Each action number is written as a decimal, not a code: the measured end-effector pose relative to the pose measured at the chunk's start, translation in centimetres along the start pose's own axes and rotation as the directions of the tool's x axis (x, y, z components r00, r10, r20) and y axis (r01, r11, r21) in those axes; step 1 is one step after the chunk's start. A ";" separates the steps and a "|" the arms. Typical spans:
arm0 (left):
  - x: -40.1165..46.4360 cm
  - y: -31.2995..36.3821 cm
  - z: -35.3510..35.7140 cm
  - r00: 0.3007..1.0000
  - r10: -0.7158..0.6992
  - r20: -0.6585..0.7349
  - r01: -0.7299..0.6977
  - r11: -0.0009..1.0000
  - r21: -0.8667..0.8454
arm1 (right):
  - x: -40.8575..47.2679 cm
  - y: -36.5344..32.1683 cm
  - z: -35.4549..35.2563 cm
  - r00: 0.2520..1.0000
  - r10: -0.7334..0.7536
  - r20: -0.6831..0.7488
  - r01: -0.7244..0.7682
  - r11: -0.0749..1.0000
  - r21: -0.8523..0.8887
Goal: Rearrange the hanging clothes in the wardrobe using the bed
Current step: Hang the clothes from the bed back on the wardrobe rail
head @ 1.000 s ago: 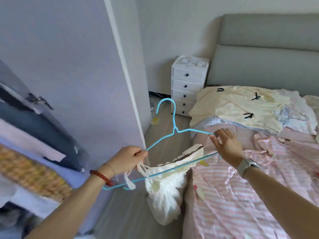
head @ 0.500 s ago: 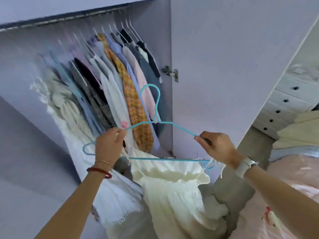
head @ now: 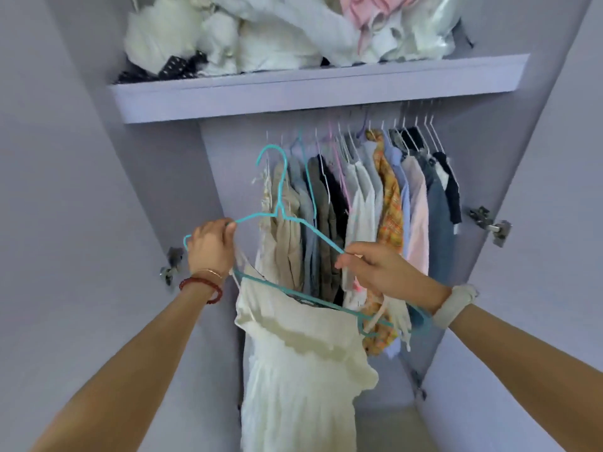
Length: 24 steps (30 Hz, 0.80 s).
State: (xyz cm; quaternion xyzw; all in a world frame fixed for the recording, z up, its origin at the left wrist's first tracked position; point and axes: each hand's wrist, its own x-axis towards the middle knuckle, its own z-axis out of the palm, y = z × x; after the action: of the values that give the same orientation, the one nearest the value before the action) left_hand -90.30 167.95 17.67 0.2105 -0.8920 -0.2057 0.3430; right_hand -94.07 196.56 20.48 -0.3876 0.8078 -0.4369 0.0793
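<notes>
- Two hands hold one teal hanger up in front of the open wardrobe.
- Left hand grips its left shoulder wire; right hand pinches the right shoulder wire.
- White dress hangs from the hanger — below both hands.
- Hanging clothes fill the rail, toward its right end.
- Shelf above carries piled white laundry.

Your single head-worn camera looks forward and tilts upward into the open wardrobe, close in, with both forearms reaching from the bottom corners toward frame centre. The shelf runs across the upper part, seen from below, and the row of hanging clothes sits straight ahead. Wide-angle bend splays the side panels outward. No second view overlaps it.
</notes>
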 end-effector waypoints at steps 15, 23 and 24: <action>7.2 -0.3 -5.6 0.944 0.073 -0.322 -0.065 0.997 0.036 | 16.0 -1.0 10.2 0.974 -0.036 -0.225 0.058 0.994 0.095; 14.5 -0.3 -5.3 0.858 0.363 -0.363 -0.248 0.912 0.326 | 26.3 -1.4 10.2 0.894 0.113 -0.433 -0.046 0.986 0.162; 15.4 -0.3 -4.9 0.858 0.376 -0.351 -0.252 0.903 0.349 | 27.5 -1.2 9.7 0.862 0.131 -0.490 -0.052 0.984 0.172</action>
State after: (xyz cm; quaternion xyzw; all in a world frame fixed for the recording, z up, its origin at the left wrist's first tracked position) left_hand -97.20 158.60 28.95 0.1469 -0.8426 0.0357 0.5168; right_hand -107.74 170.85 21.34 -0.2152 0.7824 -0.5786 -0.0819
